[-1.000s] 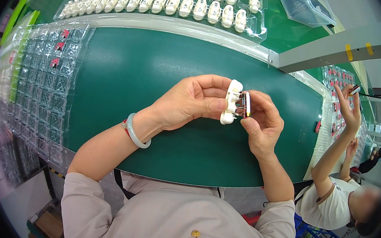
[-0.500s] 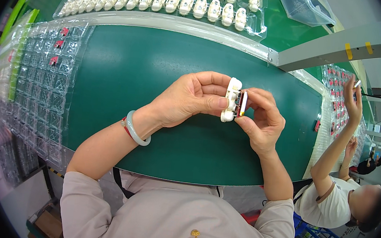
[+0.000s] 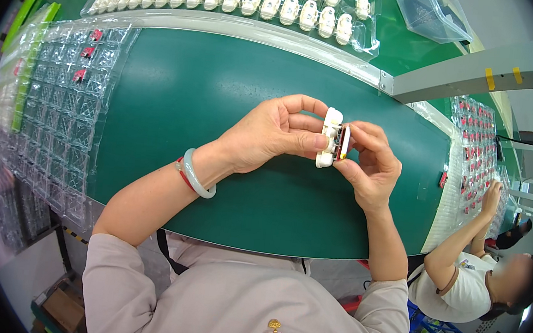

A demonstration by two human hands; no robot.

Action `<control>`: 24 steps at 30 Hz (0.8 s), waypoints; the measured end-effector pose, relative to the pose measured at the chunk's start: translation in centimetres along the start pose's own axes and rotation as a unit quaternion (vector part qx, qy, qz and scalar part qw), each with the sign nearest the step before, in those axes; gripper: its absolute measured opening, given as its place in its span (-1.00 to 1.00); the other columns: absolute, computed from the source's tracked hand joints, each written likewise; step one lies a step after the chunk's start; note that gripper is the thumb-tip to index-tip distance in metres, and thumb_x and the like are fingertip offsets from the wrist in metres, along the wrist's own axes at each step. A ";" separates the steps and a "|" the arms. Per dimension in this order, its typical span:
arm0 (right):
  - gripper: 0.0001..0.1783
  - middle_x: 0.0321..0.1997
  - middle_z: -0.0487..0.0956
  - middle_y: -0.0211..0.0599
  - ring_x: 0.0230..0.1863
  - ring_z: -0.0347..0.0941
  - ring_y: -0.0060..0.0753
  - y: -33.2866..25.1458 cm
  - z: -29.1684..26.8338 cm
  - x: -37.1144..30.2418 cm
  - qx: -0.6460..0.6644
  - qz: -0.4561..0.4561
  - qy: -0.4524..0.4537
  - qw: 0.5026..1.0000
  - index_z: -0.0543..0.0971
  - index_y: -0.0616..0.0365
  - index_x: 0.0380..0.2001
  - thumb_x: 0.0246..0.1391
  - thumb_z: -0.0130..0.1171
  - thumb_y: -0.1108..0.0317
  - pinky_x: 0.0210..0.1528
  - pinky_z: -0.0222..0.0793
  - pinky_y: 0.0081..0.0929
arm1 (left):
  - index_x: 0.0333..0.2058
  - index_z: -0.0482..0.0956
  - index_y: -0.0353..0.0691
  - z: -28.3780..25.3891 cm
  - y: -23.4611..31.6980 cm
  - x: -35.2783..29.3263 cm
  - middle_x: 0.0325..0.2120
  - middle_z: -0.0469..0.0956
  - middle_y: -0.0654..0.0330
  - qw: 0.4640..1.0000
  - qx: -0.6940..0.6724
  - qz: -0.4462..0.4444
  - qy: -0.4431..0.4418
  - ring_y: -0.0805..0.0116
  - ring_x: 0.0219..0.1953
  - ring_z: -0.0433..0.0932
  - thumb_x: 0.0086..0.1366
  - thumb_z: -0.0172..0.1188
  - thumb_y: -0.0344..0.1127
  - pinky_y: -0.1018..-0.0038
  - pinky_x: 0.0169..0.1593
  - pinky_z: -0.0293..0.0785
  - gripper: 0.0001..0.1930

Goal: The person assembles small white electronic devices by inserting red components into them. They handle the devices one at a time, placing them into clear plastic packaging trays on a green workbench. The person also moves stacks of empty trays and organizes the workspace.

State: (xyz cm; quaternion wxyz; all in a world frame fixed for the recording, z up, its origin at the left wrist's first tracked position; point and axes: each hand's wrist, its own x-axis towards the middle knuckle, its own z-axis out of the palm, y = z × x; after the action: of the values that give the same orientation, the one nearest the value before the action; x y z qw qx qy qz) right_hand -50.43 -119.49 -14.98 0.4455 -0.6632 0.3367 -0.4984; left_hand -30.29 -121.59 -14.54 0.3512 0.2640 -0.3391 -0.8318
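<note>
My left hand [image 3: 276, 132] pinches a white lobed plastic shell [image 3: 330, 124] between thumb and fingers, over the middle of the green work surface. In my right hand [image 3: 371, 163] is a small red circuit board with a white block on it [image 3: 344, 143], gripped at its edges by thumb and fingertips. The board stands on edge close against the shell's right side; whether they are joined I cannot tell. Part of the shell lies behind my left thumb.
Clear trays of similar white shells [image 3: 289, 10] stand beyond the ledge. At left, a clear compartment tray [image 3: 61, 117] holds a few red boards. A grey metal beam [image 3: 470, 80] crosses the upper right. A co-worker [image 3: 459, 278] sits at right beside another tray of red boards [image 3: 475, 140].
Both hands have shifted slightly right with the shell and board, which look a little closer together. The co-worker's raised hand has come down to the tray of red boards.
</note>
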 end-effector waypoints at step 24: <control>-0.51 -0.16 0.49 -0.21 -0.30 0.45 -0.45 -0.2 -0.2 0.4 -0.129 -0.011 0.011 0.991 0.52 0.17 -0.19 -0.33 0.36 0.51 -0.25 0.39 -0.56 | 0.11 0.19 -0.32 0.5 0.2 -0.2 -0.07 0.42 0.09 1.000 0.003 0.004 -0.007 0.39 -0.06 0.45 0.22 0.06 -0.43 0.49 -0.03 0.42 -0.52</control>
State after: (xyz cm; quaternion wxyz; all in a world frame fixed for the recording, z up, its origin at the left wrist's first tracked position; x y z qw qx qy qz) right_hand -50.48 -119.81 -14.62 0.3466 -0.7137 0.3954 -0.4627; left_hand -30.37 -121.35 -14.05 0.3516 0.2582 -0.3452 -0.8310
